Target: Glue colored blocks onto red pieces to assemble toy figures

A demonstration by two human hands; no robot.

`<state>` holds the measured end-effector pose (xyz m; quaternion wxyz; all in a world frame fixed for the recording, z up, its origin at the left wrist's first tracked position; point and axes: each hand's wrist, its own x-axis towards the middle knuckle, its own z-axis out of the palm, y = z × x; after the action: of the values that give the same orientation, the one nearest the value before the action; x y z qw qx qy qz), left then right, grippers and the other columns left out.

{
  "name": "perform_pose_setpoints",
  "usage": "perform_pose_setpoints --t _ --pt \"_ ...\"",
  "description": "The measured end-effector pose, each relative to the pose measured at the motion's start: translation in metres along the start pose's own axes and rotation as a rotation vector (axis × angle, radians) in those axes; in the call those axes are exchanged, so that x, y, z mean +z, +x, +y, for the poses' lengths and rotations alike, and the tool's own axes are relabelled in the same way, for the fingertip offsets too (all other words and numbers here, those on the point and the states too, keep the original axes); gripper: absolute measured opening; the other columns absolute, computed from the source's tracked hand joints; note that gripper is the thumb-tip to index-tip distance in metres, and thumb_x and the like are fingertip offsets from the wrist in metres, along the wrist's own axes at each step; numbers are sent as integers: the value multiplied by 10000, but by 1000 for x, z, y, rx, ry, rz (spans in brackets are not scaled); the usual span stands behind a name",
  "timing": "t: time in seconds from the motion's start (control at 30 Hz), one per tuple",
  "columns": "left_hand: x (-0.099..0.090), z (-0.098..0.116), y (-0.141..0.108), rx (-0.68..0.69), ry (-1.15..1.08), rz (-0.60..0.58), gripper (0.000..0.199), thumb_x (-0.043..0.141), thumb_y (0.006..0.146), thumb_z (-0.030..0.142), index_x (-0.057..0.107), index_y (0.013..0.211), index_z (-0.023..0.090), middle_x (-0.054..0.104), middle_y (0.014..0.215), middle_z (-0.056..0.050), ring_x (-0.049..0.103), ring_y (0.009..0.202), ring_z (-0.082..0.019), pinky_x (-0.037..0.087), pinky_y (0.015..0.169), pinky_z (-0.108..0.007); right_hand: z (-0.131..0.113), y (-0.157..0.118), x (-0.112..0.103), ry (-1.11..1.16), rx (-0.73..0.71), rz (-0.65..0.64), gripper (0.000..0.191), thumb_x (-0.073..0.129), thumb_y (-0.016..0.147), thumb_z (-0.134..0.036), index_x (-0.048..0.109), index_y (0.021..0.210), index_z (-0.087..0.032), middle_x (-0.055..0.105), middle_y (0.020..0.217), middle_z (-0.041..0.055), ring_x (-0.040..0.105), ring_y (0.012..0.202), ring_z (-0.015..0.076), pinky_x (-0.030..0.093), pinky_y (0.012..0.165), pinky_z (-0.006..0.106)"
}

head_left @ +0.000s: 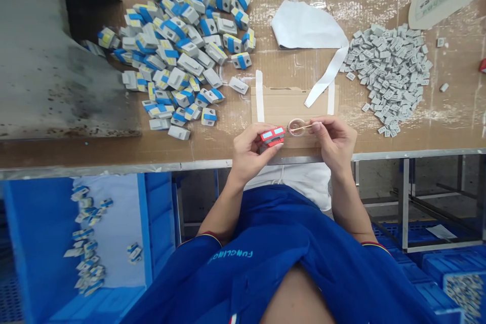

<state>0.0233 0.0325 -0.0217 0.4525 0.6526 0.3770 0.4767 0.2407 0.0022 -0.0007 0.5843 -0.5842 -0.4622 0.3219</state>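
Between the thumb and fingers of my left hand [251,152] is a small red and grey toy vehicle part [272,135] with two pale blue windows. My right hand [335,143] pinches a thin stick [304,127], whose tip lies over a small round clear dish [296,127]. The dish rests on a cardboard piece [292,104] held by white tape strips, just right of the red part. Behind the hands lies a white cloth [307,25] with a long narrow tail.
Grey, blue and yellow toy parts [178,50] are heaped at the left, beside a metal housing [56,71]. Small grey pieces [395,71] form a pile at the right. A blue crate [155,228] with more parts stands below the table edge.
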Motion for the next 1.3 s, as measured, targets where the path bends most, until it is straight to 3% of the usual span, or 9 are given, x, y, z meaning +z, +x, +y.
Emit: perform_pose_setpoints --t 0.23,0.47,0.67,0.9,1.0,1.3 --pt "5 2 -2 -13 172 19 224 854 954 322 722 1090 202 829 1102 -72 814 1020 -186 650 819 -271 -2 -3 1 21 31 124 247 864 970 -488 837 934 -245 864 841 1 795 691 149 659 693 287" --pt "8 6 0 28 261 33 198 843 952 295 686 1035 208 816 1067 -62 802 970 -179 619 749 -257 0 -1 2 38 27 163 273 864 968 -507 818 928 -240 855 822 -9 780 662 133 642 664 270" --pt "10 6 0 69 312 52 193 833 958 277 663 1015 207 811 1064 -54 803 966 -172 623 759 -254 -18 -3 3 19 -21 182 268 848 988 -494 796 921 -239 842 802 -16 767 641 127 587 584 249" --pt "11 8 -1 104 342 56 213 833 980 329 667 1033 207 816 1064 -52 800 950 -161 597 706 -234 -34 -17 7 -147 -182 -7 87 827 1015 -365 819 1024 -279 893 945 10 858 806 189 682 711 316" --pt "10 6 -1 83 363 39 212 822 987 354 676 1039 210 820 1077 -60 806 981 -178 619 755 -267 -32 -19 10 -180 -221 -69 46 803 1030 -331 820 1037 -289 899 960 14 862 816 193 690 724 327" --pt "9 4 -3 58 361 18 227 815 995 389 678 1048 217 825 1112 -63 802 996 -184 620 803 -299 -33 -16 15 -218 -253 -111 65 789 1036 -343 815 1003 -293 892 919 6 846 783 186 675 685 307"
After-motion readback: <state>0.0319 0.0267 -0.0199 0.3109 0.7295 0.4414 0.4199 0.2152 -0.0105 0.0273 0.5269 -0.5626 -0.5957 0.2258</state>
